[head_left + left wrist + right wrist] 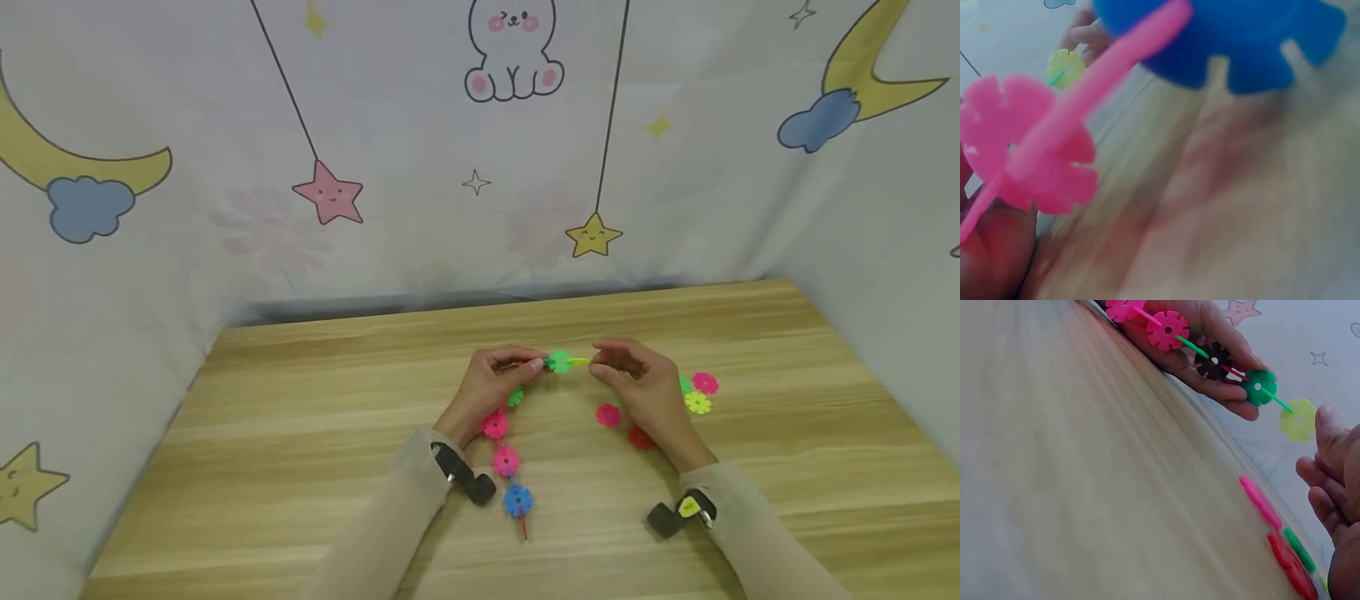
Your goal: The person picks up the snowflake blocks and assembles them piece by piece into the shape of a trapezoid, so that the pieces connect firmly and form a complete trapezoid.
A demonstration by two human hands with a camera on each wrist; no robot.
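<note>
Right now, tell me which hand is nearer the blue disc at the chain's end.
Left. The left hand holds the chain that the blue disc hangs from, just above it; the right hand is farther off, across the table.

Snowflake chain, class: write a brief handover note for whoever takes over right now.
Left hand pinches the chain near the green disc; the rest hangs to the table.
Right hand holds a yellow disc at the chain's tip.
Done: pink, dark, green and blue discs threaded.
Left: seat the yellow disc; loose discs lie by the right hand.
</note>
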